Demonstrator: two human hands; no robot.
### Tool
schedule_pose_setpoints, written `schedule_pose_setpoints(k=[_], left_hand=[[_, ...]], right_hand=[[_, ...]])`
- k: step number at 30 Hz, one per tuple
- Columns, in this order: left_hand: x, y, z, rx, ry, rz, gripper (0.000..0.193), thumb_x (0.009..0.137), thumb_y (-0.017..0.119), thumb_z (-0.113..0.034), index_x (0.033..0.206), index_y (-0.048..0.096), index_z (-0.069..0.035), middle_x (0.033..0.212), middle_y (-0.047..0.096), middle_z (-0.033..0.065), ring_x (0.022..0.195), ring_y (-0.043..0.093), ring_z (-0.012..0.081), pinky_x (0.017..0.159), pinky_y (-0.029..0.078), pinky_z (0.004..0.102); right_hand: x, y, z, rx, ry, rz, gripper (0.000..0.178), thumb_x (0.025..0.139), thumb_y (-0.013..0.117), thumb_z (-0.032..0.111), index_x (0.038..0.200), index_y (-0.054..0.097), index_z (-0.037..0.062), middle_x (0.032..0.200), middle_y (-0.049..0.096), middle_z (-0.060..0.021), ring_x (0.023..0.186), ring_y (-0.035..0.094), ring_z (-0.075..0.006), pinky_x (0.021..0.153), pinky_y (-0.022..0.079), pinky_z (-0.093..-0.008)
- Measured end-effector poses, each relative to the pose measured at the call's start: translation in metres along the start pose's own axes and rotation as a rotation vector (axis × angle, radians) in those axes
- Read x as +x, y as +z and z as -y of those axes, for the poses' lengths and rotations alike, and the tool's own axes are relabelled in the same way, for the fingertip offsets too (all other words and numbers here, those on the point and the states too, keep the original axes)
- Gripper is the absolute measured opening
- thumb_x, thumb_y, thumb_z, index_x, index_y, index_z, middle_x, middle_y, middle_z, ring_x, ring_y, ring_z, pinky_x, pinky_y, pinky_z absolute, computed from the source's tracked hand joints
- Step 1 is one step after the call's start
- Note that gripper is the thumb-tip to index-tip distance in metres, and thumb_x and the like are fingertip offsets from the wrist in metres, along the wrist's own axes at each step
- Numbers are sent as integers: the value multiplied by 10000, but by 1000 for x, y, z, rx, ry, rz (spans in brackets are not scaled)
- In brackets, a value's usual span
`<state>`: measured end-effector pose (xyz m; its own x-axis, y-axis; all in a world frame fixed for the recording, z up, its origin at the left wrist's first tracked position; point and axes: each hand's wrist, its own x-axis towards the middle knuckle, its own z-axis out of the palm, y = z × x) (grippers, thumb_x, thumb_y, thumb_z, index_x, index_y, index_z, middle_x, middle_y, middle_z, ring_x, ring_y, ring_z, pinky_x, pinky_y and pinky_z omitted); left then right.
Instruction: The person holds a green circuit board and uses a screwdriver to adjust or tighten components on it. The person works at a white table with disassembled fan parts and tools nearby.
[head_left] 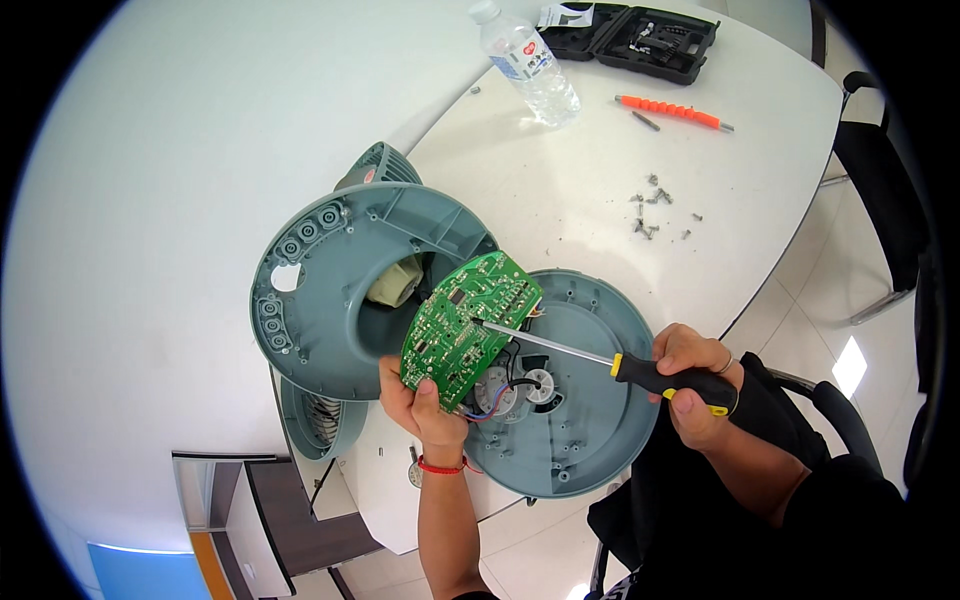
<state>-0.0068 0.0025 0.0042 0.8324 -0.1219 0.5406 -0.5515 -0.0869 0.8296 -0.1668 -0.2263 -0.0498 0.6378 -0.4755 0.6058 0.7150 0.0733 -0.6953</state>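
A green circuit board [465,325] is tilted up in my left hand [425,405], whose fingers and thumb grip its lower left corner. My right hand [698,385] is wrapped round the black and yellow handle of a screwdriver [660,380]. Its long shaft points left, and the tip appears to meet the middle of the board's face. Under the board lies a round grey-green plastic base [605,425] with a motor and a white wheel [539,386]. Wires run from behind the board to the motor area. A larger grey-green housing [330,350] with a central opening stands to the left.
Several loose screws [655,198] lie on the white table [590,225]. Farther back are an orange flexible shaft [672,108], a water bottle [530,65] and an open black tool case [665,45]. A black chair [880,190] stands at the right.
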Motion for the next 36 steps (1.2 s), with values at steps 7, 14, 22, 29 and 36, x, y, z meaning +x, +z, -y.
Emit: schedule_pose_setpoints(k=[7,14,22,29,36], left_hand=[[0,0,1,-1,0,8,394,867,598,-390,819,445,-30,743,497,22,675,422,89,612,354,244],[2,-6,13,-73,82,27,378,861,634,-328,891,412,-23,780,579,109,541,596,147,435,512,260],[2,-4,12,-81,100,21,373,859,636,-323,883,415,-23,774,563,94,548,578,131,437,495,245],[1,-7,13,-91,85,19,366,853,639,-314,878,409,-31,778,559,93,561,582,130,443,504,248],[1,-4,13,-93,75,21,351,845,631,-300,893,414,-28,799,575,102,573,595,138,454,521,255]], right_hand=[[0,-1,0,-10,0,2,265,884,701,213,1042,637,11,749,588,-64,670,533,-132,726,422,-295],[1,-1,3,-38,4,28,266,847,711,177,1038,642,6,759,612,-70,682,521,-154,738,428,-308],[4,-3,3,-58,-9,77,272,831,714,179,1029,642,7,741,622,-69,685,513,-162,726,426,-314],[2,-1,0,-24,2,72,274,847,721,214,1018,642,17,731,619,-65,681,508,-162,706,422,-311],[2,-2,3,4,9,44,258,859,709,219,1000,638,16,743,577,-71,682,496,-164,701,418,-314]])
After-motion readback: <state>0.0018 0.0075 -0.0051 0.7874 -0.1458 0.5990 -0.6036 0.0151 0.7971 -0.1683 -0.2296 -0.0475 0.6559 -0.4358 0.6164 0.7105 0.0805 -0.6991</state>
